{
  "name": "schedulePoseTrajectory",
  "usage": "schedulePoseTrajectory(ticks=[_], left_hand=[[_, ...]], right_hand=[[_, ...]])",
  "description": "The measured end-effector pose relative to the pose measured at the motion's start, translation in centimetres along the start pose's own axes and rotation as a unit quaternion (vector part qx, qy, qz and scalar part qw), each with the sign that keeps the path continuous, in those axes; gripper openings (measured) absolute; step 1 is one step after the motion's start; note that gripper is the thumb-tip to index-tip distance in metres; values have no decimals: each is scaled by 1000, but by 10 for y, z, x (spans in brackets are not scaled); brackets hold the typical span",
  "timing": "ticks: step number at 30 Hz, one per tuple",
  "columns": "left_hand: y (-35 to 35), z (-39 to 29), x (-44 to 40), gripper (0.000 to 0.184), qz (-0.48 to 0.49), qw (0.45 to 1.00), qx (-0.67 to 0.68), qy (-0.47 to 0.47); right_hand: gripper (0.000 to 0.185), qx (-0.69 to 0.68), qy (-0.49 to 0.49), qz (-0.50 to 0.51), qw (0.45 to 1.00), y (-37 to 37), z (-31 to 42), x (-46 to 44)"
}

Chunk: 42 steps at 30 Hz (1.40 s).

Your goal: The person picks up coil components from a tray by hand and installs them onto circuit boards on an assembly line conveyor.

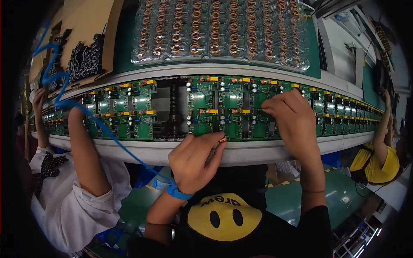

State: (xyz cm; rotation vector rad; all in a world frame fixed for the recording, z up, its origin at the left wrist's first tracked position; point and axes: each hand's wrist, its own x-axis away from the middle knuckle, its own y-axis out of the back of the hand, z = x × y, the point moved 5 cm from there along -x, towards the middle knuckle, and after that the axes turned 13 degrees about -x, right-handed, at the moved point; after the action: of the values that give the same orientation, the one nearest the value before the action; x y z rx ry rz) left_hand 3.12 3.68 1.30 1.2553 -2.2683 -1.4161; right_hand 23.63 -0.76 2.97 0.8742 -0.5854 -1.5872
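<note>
My left hand pinches a small copper-wound coil between thumb and fingertips, at the near rail of the conveyor. A blue wrist strap is on that wrist, and a coiled blue cord stretches from it to the upper left. Over the line of boards, my right hand has its fingers drawn together at a green circuit board. Whatever those fingertips hold, if anything, is hidden. Neighbouring green boards carry yellow blocks, silver capacitors and copper coils.
Beyond the conveyor's far rail, a clear plastic tray holds rows of copper coils. A cardboard box with black wired parts lies at upper left. Co-workers reach in: a white-sleeved person at left, one in yellow at right.
</note>
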Motion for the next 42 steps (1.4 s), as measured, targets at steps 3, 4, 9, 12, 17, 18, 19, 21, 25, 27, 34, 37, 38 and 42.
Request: schedulePoseTrajectory(ticks=[3, 4, 9, 12, 17, 18, 19, 21, 25, 27, 34, 37, 38, 42], left_hand=[[1, 0, 1, 22, -3, 1000, -2, -2], [1, 0, 0, 22, -9, 1000, -5, -7], [-2, -1, -1, 22, -16, 1000, -2, -7], [-1, 0, -1, 21, -6, 1000, 6, 4], [-1, 0, -2, 21, -6, 1000, 4, 2], [-1, 0, -2, 21, -5, 1000, 4, 2], [-2, 0, -2, 21, -7, 1000, 3, 0], [-1, 0, -2, 21, -10, 1000, 2, -1], [-1, 1, -2, 22, -4, 1000, 0, 5], [-1, 0, -1, 22, -3, 1000, 3, 10], [-1, 1, -2, 21, -9, 1000, 7, 15], [0, 1, -2, 22, -7, 1000, 7, 14], [0, 1, -2, 22, -4, 1000, 6, 14], [2, 1, 0, 23, -3, 1000, -2, -3]], right_hand=[[16, -16, -7, -5, 1000, -1, 0, 1], [16, -18, -6, -6, 1000, -2, -1, 2], [15, -7, -4, -7, 1000, 0, -2, 2], [15, -19, -1, -7, 1000, -1, -1, 2], [15, -66, -17, -10, 998, -1, -5, 2], [15, -66, -18, -10, 998, -1, -5, 2], [16, -66, -21, -8, 998, -1, -5, 2], [16, -66, -23, -5, 998, -1, -5, 2], [16, -71, -21, -10, 997, -1, -4, 1], [16, -74, -21, -7, 997, -2, -4, 3], [17, -8, 36, 8, 999, -1, -3, 3], [16, -12, 38, 5, 999, -2, -2, 4], [16, -19, 34, -1, 999, -3, -2, 5], [15, -37, 19, -37, 998, -4, -4, 10]])
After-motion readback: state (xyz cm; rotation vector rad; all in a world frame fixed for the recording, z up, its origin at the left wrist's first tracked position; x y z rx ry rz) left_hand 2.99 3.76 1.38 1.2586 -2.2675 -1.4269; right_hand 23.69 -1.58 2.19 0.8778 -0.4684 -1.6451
